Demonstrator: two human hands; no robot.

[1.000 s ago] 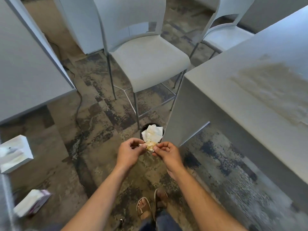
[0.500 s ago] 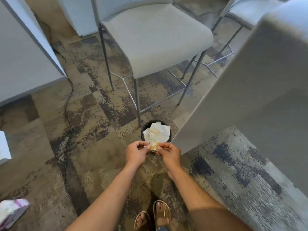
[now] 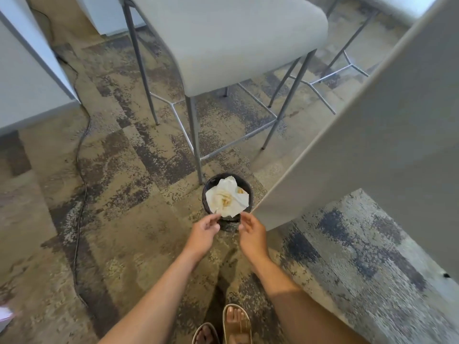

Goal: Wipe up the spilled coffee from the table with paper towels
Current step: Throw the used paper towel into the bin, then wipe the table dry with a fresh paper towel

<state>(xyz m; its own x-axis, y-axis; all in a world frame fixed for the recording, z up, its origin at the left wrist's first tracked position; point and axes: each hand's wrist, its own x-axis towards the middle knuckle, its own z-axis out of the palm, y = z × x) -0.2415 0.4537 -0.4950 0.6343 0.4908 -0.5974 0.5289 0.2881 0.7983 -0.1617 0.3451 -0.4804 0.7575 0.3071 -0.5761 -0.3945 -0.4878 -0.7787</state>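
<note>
A small black waste bin (image 3: 205, 194) stands on the carpet beside the end panel of the white table (image 3: 372, 135). Crumpled white paper towels (image 3: 227, 198) with yellow-brown coffee stains lie on top of it, filling its mouth. My left hand (image 3: 205, 232) hovers just below the bin's near rim, fingers spread, holding nothing. My right hand (image 3: 250, 230) is beside it, fingers apart and also empty. Both fingertips sit close to the towels' near edge. The table's top surface and any spill are out of view.
A white stool (image 3: 223, 40) with thin metal legs stands right behind the bin, a second stool (image 3: 347, 58) at the far right. Another white table panel (image 3: 29, 70) is at the left, with a black cable (image 3: 82, 150) running along the carpet. My sandalled feet (image 3: 233, 324) are below.
Both hands were pinching a stained towel above the bin. Now the towel lies in the bin and my fingers have spread apart. The camera has tilted further down.
</note>
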